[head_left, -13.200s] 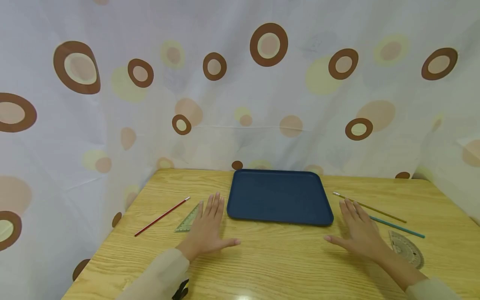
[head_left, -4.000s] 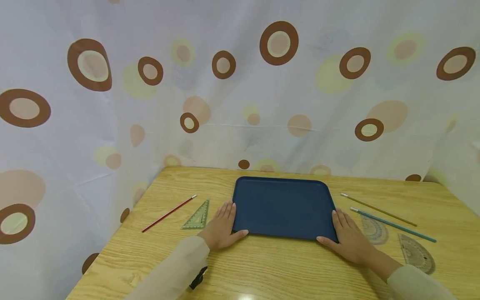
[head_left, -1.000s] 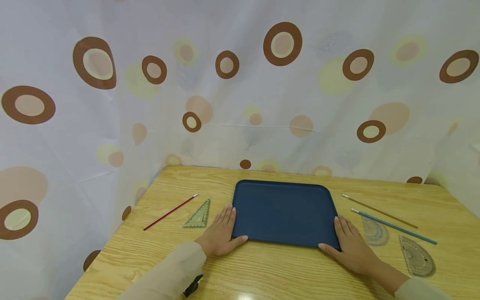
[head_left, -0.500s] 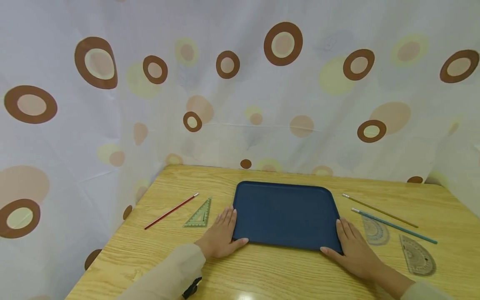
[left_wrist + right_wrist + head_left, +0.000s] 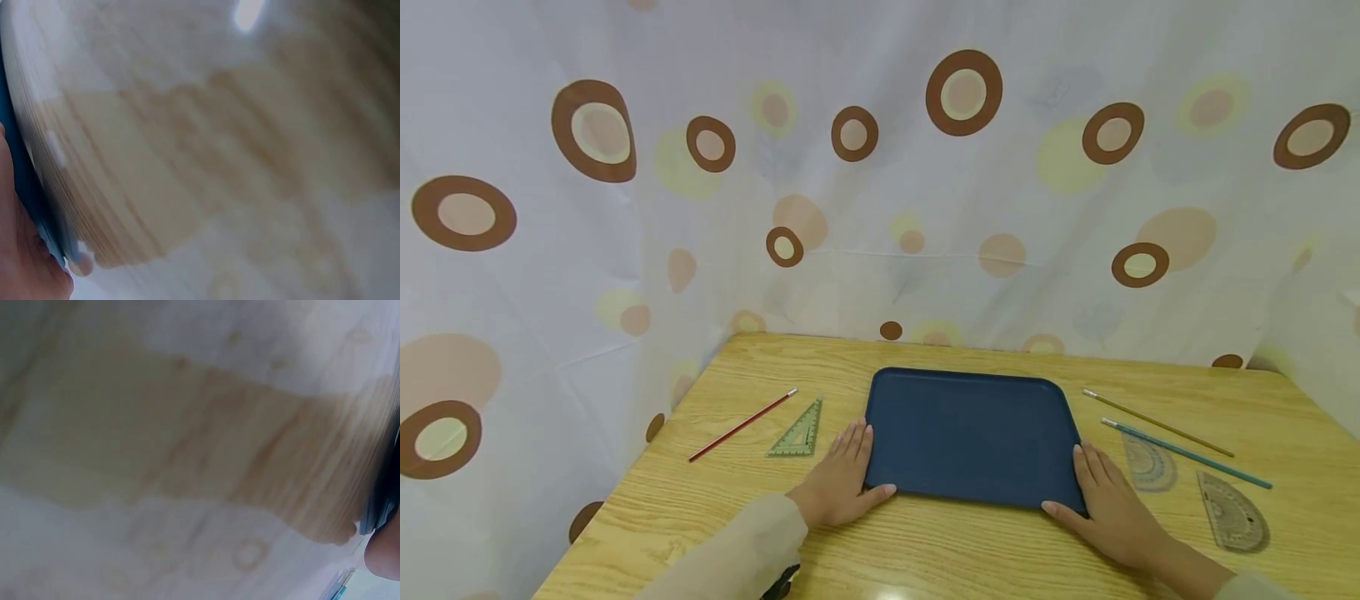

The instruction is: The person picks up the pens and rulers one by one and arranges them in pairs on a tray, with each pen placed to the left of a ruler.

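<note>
A dark blue rectangular tray (image 5: pixel 973 437) lies on the wooden table. My left hand (image 5: pixel 842 475) lies against its near left corner, fingers straight along the left side and thumb at the near edge. At the near right corner, my right hand (image 5: pixel 1112 508) touches the tray the same way. The left wrist view catches a thumb (image 5: pixel 31 269) beside the tray's blue edge (image 5: pixel 25 169). In the right wrist view, part of the hand (image 5: pixel 384 550) shows beside the dark edge of the tray (image 5: pixel 384 481).
Left of the tray lie a red pencil (image 5: pixel 742 425) and a green set square (image 5: pixel 797 432). To its right are a yellow-brown pencil (image 5: pixel 1157 422), a teal pencil (image 5: pixel 1187 452) and two clear protractors, one partly under the teal pencil (image 5: pixel 1150 467), the other nearer (image 5: pixel 1234 512). Patterned cloth (image 5: pixel 925 208) hangs behind.
Thirteen seconds ago both hands were apart from the tray, palms down. They have since come against its near corners, and the tray has slid towards me, still moving slightly over the last second.
</note>
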`<state>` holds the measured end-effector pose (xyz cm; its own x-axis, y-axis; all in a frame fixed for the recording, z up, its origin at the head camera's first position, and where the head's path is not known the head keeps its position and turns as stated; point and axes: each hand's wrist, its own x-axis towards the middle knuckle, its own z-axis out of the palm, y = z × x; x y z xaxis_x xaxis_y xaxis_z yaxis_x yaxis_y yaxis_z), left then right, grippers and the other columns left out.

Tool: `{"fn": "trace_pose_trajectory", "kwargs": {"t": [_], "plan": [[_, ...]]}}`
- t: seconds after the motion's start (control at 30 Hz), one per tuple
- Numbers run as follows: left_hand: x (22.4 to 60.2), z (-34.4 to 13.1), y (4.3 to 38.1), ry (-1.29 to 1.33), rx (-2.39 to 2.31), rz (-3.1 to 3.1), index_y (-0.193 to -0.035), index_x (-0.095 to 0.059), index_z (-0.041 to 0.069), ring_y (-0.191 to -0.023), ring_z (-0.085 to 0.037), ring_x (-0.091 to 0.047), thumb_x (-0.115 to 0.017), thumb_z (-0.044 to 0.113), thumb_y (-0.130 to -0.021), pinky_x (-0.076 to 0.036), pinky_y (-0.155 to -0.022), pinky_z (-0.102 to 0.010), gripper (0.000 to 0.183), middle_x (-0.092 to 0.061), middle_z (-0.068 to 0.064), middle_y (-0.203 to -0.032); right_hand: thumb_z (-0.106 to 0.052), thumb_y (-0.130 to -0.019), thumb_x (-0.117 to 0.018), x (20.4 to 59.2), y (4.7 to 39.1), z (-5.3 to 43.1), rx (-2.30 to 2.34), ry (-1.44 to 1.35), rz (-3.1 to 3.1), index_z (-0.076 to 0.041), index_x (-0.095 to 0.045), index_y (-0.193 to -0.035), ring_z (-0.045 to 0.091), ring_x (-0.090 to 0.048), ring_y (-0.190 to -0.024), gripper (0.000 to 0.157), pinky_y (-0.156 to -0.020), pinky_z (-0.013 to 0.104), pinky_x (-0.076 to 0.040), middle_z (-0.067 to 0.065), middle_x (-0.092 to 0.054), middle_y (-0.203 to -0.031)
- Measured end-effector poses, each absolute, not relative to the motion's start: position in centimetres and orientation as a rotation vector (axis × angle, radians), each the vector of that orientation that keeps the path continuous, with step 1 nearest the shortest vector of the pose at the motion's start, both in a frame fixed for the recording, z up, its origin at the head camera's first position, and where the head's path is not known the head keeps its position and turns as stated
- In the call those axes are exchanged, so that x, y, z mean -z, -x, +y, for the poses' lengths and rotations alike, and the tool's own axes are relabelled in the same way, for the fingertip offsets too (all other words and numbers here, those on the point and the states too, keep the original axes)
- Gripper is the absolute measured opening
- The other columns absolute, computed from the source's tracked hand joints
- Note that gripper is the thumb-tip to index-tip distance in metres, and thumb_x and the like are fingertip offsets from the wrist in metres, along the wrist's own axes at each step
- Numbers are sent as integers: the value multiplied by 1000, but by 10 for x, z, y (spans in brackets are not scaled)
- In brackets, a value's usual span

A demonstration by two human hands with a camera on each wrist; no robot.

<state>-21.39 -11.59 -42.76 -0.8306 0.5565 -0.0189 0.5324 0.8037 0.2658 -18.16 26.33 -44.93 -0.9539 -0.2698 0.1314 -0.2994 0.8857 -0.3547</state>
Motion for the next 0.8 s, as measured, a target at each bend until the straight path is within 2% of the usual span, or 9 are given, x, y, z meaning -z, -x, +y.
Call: {"fn": "trace_pose_trajectory", "kwargs": {"t": [0.4,0.8], "plan": [[431,-116,212,-851,-368,2887,-147,-11,-6,-144,-36,-7,-35,55,-95,-15,-116,-48,84,-7,-24,-154,-50,-88,-55,448,177,262,-602,-441,-2979,15,-15,-142,54,-13,-134,93,-105,63,-17,38,-12,-147],[429,-116,206,-848,-357,2894,-147,-12,-6,-144,-35,-8,-35,56,-95,-17,-115,-47,84,-8,-23,-154,-49,-88,-56,448,172,262,-615,-447,-2976,15,-16,-142,54,-14,-134,92,-102,64,-20,38,-14,-147]]}}
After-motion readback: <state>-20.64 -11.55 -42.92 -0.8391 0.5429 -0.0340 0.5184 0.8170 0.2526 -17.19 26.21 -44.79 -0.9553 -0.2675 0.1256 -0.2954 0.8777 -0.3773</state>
